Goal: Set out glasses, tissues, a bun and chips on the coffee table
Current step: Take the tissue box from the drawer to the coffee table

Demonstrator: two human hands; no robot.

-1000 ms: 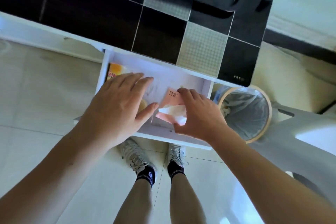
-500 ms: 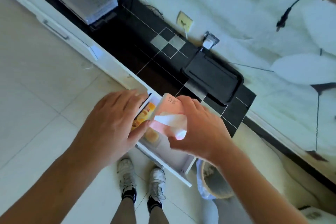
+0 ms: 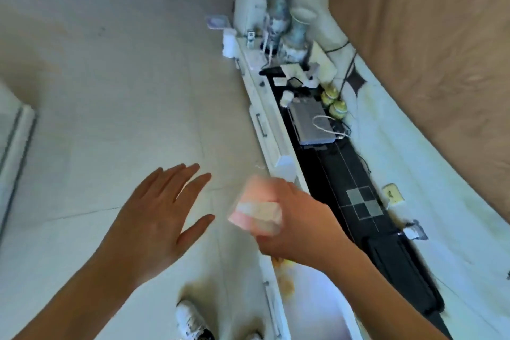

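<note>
No text, label, brand or number can be read anywhere. The pink tissue pack (image 3: 255, 211) in the right hand (image 3: 299, 225), at about 6 o'clock, is blurred; any print on it is illegible.

Bare arms, white sneaker (image 3: 190, 320), blk sock.

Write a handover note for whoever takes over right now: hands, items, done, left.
Right hand: shut on the pink tissue pack, held in the air beside the TV cabinet.
Left hand: open, empty, fingers spread over the floor.
Items: only the tissues are in view. Something yellow-orange shows under the right wrist, too blurred to name. Glasses, bun, chips and the coffee table are not in view.
Done: tissues picked up.
Left: carry the tissues to the coffee table, then fetch and set out glasses, bun and chips. Whether any of those is already placed cannot be told from this view.
</note>
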